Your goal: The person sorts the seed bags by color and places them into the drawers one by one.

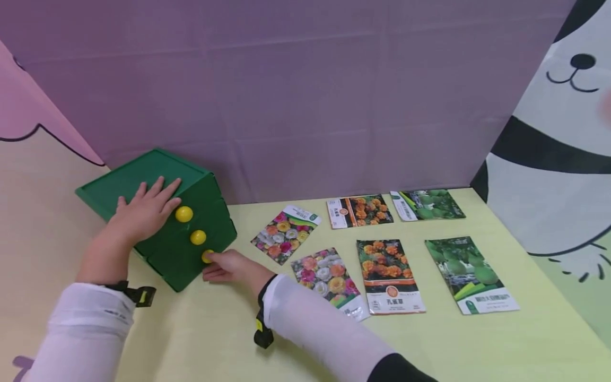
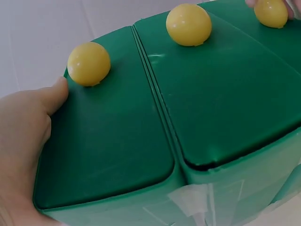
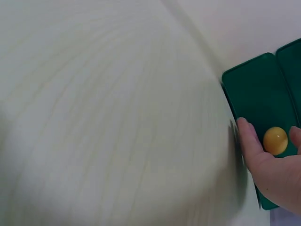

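Observation:
A green drawer box point(image 1: 164, 260) with three yellow round knobs stands at the left of the table. My left hand point(image 1: 145, 212) lies on its upper face with spread fingers, beside the top knob point(image 1: 183, 214). In the left wrist view the left thumb point(image 2: 56, 95) touches the box's edge near that knob. The middle knob point(image 1: 198, 237) is untouched. At the lowest knob point(image 3: 275, 141) is my right hand point(image 1: 234, 267), its thumb and finger on either side of the knob. All the drawer fronts look closed, and the box's inside is hidden.
Several seed packets lie right of the box: two with mixed flowers point(image 1: 286, 233), two with orange flowers point(image 1: 390, 276), two with green fruit point(image 1: 470, 273). The right sleeve overlaps one flower packet. A purple backdrop point(image 1: 305, 106) rises behind the table point(image 1: 205, 339).

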Tool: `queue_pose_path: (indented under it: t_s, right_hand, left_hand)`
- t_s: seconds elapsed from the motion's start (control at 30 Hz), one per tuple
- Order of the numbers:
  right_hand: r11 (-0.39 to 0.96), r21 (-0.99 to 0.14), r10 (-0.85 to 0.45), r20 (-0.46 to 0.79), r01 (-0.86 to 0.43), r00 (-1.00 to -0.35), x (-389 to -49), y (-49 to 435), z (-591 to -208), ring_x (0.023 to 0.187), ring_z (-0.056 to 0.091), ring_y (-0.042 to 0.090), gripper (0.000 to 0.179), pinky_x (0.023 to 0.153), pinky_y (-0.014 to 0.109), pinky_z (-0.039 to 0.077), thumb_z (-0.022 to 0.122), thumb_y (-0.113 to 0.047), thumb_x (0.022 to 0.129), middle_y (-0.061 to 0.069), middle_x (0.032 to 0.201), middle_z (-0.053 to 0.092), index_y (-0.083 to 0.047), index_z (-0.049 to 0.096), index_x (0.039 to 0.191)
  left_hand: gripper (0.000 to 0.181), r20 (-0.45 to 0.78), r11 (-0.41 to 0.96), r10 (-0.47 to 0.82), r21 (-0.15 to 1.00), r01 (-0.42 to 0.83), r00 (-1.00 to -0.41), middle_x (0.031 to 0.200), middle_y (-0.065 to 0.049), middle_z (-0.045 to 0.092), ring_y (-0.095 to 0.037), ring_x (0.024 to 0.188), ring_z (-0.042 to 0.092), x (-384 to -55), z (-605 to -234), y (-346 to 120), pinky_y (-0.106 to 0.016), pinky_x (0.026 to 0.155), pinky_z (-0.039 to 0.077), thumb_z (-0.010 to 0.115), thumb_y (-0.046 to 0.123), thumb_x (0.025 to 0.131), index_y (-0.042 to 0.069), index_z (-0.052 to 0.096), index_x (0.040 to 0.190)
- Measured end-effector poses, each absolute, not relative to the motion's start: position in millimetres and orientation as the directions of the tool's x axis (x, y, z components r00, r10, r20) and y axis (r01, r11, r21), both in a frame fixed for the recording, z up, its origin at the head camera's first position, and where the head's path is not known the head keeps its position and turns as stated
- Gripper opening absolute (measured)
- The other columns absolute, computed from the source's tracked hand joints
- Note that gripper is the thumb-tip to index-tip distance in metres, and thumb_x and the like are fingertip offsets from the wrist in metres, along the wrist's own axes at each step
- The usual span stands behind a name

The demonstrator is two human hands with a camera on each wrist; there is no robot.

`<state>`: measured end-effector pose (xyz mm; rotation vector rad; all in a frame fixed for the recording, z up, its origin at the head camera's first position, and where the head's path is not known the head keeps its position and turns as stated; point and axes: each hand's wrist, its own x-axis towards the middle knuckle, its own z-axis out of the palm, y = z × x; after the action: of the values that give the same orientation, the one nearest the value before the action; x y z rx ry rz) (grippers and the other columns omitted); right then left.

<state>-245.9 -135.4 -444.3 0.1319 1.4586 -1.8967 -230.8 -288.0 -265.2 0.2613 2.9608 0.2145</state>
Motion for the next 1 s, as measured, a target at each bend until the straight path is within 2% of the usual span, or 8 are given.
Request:
queue_pose_path:
  t_s: [0.17,0.3,0.83,1.0]
  right_hand:
    - [-0.085,-0.849,-0.393,-0.453,0.522,-0.800,-247.0,-146.1,-447.1,0.104,0.067,0.038,0.018,0.089,0.040,0.056,0.062,-0.015,0.094,0.028,0.105,0.069,0.002,0.061,0.089]
    - [-0.040,-0.867,-0.370,-0.448,0.496,-0.814,-246.8,-148.6,-446.9,0.099,0.069,0.038,0.019,0.083,0.040,0.058,0.063,-0.015,0.094,0.027,0.098,0.071,0.000,0.059,0.083]
    - [-0.011,-0.880,-0.346,-0.441,0.474,-0.828,-244.3,-140.6,-448.8,0.093,0.071,0.036,0.023,0.078,0.038,0.059,0.064,-0.017,0.093,0.026,0.094,0.072,0.003,0.061,0.082]
    - [0.072,-0.899,-0.350,-0.428,0.432,-0.833,-242.4,-130.7,-445.8,0.084,0.072,0.034,0.024,0.073,0.037,0.060,0.066,-0.020,0.093,0.022,0.085,0.072,0.001,0.060,0.083]
  left_hand:
    - [0.067,-0.144,0.976,0.182,0.149,0.160,-0.973,0.158,-0.027,-0.009,-0.058,0.139,-0.009,-229.2,-265.2,-286.9,-0.081,0.100,-0.006,0.011,0.055,0.102,0.020,-0.005,0.156]
    - [0.067,-0.145,0.976,0.180,0.148,0.158,-0.973,0.158,-0.028,-0.009,-0.058,0.139,-0.009,-227.6,-265.4,-288.1,-0.081,0.100,-0.007,0.012,0.055,0.102,0.019,-0.005,0.156]
    - [0.067,-0.141,0.975,0.187,0.151,0.165,-0.972,0.158,-0.027,-0.009,-0.057,0.139,-0.009,-228.1,-268.1,-288.2,-0.080,0.101,-0.006,0.012,0.055,0.103,0.019,-0.006,0.156]
    - [0.067,-0.144,0.973,0.196,0.150,0.175,-0.970,0.158,-0.028,-0.009,-0.058,0.139,-0.010,-228.4,-266.7,-289.0,-0.080,0.100,-0.007,0.012,0.054,0.103,0.018,-0.006,0.156]
